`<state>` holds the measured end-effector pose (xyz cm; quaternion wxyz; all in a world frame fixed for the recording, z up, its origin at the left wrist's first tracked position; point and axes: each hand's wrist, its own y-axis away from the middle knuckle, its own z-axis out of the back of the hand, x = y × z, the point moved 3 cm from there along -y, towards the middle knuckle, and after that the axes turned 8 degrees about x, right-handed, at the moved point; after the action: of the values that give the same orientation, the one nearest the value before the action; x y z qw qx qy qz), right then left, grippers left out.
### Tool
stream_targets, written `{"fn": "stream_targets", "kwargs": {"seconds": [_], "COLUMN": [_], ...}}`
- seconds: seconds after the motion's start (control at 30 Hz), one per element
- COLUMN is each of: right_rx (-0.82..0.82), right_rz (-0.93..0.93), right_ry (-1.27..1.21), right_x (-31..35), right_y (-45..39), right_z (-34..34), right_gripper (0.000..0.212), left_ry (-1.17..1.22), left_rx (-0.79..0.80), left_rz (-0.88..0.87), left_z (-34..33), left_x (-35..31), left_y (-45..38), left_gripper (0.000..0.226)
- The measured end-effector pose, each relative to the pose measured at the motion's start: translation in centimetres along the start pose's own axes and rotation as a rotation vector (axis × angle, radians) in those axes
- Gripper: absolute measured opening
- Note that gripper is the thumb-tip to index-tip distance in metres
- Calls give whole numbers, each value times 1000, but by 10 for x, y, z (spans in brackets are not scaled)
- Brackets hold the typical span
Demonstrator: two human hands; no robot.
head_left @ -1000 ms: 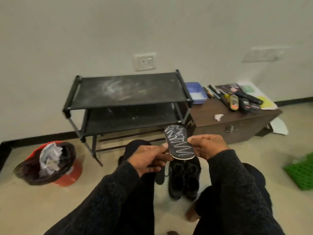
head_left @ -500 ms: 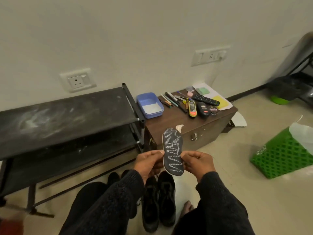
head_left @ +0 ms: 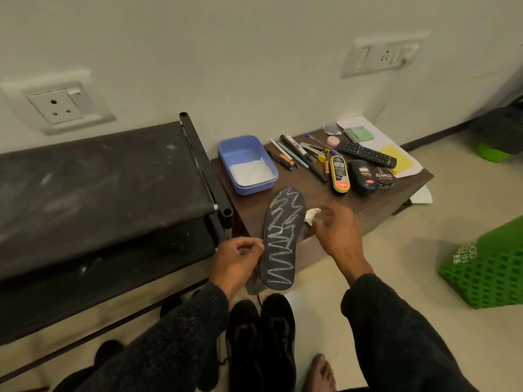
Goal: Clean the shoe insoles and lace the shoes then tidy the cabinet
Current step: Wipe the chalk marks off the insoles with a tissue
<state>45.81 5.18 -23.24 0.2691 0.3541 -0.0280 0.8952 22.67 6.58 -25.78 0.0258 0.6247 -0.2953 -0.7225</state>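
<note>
Off the insole point(head_left: 283, 239) since earlier: right hand point(head_left: 336, 232).

Dim, warm indoor light, soft shadows.
Right hand point(head_left: 336, 236) smeared, perhaps by motion; wall point(head_left: 254, 52) lines bend at the wide-angle edges.

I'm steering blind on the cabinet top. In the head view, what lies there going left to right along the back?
blue tub → pens and markers → yellow-rimmed polish bottle → black polish bottle → round polish tin → yellow sheet. The remote's place overlaps, so I leave it out.
</note>
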Motion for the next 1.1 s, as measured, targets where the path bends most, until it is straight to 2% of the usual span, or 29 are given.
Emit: {"fn": "stream_targets", "kwargs": {"seconds": [0.07,0.17,0.23,0.3,0.33,0.4,0.47,0.57,0.67,0.8,0.9,1.0,1.1], "right_rx": [12,66,80,66,42,-4,3,58,101,296,368,383,375], "right_rz": [109,220,229,133,70,-62,-143,-232,-339,-290,-194,-170,-195], "right_ry": [87,163,171,132,88,-164,-448,-634,-830,-930,-843,-845,-846], "right_x": [-2,-5,-7,-12,-14,-17,-16,-12,-6,16,33,38,38], "right_y": [-15,-28,-34,-38,-40,-40,-37,-34,-33,-25,-14,-3,5], "right_z": [-5,-12,-13,-8,-3,8,14,7,-5,-9,-5,1,6], "right_gripper": [39,32,26,22,20,16,14,13,16,31,28,22,28], "left_ry": [-27,-89,-325,-664,-801,-981,-1063,-1089,-952,-467,-114,-50,29], "left_rx": [2,-5,-66,-104,-96,-66,-59,-106,-126,-106,-106,-95,-107], "left_rz": [-7,-14,-62,-113,-138,-176,-194,-208,-287,-470,-386,-389,-304], "left_z": [-2,-9,-12,-19,-26,-39,-47,-48,-52,-51,-42,-41,-38], "left_x": [8,11,7,2,1,0,0,-8,-18,-40,-53,-54,-49], "left_y": [-4,-6,-3,7,10,13,9,-5,-13,-21,-20,-15,-18], "left_gripper": [28,55,74,93,99,105,105,106,98,51,30,18,6]}}
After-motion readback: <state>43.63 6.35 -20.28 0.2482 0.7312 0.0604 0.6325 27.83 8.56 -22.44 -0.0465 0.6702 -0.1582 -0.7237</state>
